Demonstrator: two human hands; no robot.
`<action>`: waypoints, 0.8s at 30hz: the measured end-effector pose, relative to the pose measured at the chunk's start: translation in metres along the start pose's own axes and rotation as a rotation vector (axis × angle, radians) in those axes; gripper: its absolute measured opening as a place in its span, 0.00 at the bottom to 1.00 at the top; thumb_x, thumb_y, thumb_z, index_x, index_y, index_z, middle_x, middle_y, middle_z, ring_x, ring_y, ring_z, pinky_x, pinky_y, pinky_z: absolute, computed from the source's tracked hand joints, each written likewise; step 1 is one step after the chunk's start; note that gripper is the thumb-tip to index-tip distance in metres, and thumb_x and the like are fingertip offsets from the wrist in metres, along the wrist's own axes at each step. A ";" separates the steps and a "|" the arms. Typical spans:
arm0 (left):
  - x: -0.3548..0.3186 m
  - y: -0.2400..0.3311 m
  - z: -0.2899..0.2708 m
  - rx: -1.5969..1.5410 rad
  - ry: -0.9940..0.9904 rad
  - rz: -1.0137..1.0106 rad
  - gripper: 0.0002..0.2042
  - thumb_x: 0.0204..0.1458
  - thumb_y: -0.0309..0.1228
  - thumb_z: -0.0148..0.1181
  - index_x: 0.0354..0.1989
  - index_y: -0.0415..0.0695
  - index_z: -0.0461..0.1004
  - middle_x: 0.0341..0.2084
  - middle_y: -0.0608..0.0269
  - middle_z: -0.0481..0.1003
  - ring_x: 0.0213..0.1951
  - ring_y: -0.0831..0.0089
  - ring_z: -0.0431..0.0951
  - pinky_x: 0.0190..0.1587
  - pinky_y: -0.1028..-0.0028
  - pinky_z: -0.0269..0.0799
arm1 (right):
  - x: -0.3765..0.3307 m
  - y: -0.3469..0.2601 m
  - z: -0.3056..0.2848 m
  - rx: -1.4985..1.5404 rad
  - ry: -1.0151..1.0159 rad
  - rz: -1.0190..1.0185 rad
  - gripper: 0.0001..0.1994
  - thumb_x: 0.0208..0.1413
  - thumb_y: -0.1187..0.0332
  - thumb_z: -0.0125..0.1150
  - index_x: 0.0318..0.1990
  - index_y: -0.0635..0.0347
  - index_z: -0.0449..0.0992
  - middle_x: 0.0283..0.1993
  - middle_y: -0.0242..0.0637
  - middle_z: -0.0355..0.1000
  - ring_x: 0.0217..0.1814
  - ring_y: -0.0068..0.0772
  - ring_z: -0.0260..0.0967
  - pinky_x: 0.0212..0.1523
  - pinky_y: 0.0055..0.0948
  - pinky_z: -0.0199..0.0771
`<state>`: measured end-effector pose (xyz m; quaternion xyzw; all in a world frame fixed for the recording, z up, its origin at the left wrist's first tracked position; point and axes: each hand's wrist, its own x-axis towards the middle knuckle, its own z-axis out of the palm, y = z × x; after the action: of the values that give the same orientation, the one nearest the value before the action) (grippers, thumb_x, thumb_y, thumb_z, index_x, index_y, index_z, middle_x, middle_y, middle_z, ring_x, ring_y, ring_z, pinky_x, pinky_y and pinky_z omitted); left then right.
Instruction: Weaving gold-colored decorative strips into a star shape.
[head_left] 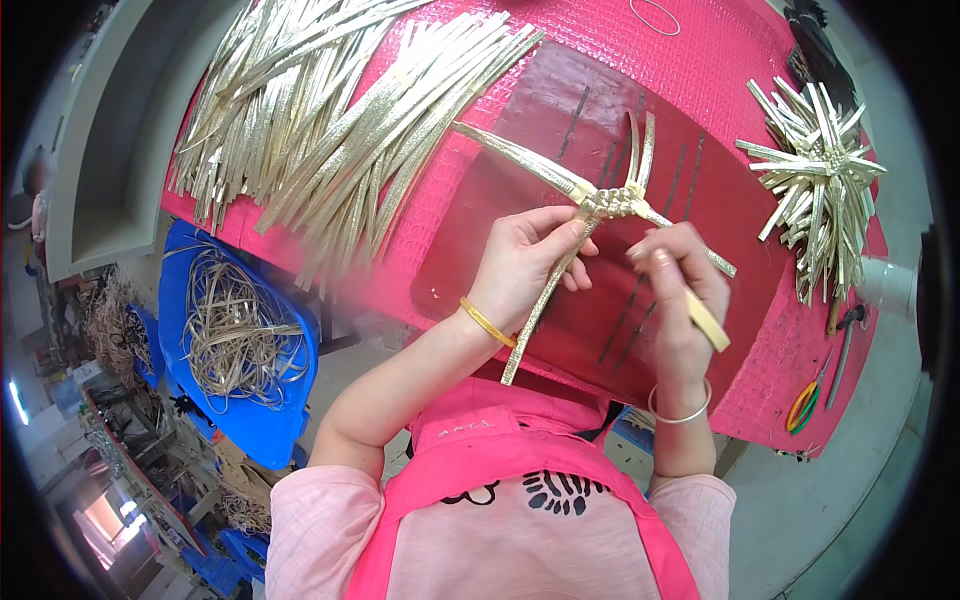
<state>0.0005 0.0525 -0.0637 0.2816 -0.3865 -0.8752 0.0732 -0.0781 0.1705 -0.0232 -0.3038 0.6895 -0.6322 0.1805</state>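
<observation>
From my feed, both hands are up over the dark red mat (560, 110) on the pink surface (700, 60), working a woven strip piece (610, 203). It's pale gold and shiny, flat strips crossing into a tight little knot in the middle, with loose ends sticking out in every direction. Left hand (525, 265) has its fingers pinched shut on the strip hanging down from the knot. Right hand (680, 290) is curled closed around another strip end. Big pile of loose gold strips (330, 130) sits off to the left, and finished star-like bundles (820, 180) to the right.
</observation>
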 end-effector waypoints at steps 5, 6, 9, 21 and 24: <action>-0.005 0.001 0.005 0.006 -0.019 0.028 0.10 0.49 0.30 0.49 0.35 0.34 0.68 0.21 0.61 0.70 0.17 0.80 0.70 0.18 0.85 0.65 | -0.004 0.023 0.004 0.108 -0.105 0.211 0.06 0.50 0.75 0.46 0.31 0.68 0.69 0.27 0.33 0.65 0.31 0.19 0.62 0.33 0.17 0.60; -0.006 0.001 0.005 0.007 -0.027 0.049 0.10 0.49 0.29 0.48 0.35 0.34 0.68 0.21 0.61 0.71 0.17 0.80 0.70 0.18 0.85 0.65 | -0.003 0.026 0.006 0.165 -0.096 0.204 0.06 0.49 0.76 0.47 0.32 0.68 0.69 0.28 0.33 0.66 0.32 0.19 0.63 0.33 0.17 0.60; -0.009 -0.001 0.007 0.003 -0.016 0.089 0.10 0.49 0.29 0.48 0.36 0.34 0.68 0.21 0.61 0.71 0.17 0.80 0.70 0.18 0.85 0.65 | 0.001 0.026 0.011 0.048 -0.080 0.055 0.09 0.49 0.77 0.46 0.39 0.66 0.68 0.27 0.32 0.65 0.29 0.18 0.62 0.31 0.17 0.61; -0.014 -0.009 0.006 0.140 -0.015 0.242 0.12 0.49 0.27 0.47 0.39 0.32 0.67 0.21 0.62 0.70 0.19 0.80 0.70 0.20 0.85 0.64 | 0.000 0.022 0.029 0.082 0.124 0.153 0.26 0.44 0.78 0.51 0.53 0.61 0.51 0.23 0.31 0.63 0.23 0.15 0.61 0.23 0.14 0.61; -0.014 -0.007 0.005 0.162 -0.018 0.242 0.12 0.50 0.28 0.47 0.37 0.32 0.67 0.21 0.61 0.70 0.20 0.79 0.70 0.21 0.84 0.64 | 0.001 0.019 0.030 -0.015 0.144 0.151 0.23 0.43 0.77 0.54 0.48 0.61 0.55 0.22 0.32 0.63 0.23 0.15 0.60 0.21 0.15 0.59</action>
<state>0.0099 0.0656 -0.0597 0.2299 -0.4877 -0.8284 0.1518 -0.0633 0.1471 -0.0458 -0.2063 0.7263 -0.6318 0.1753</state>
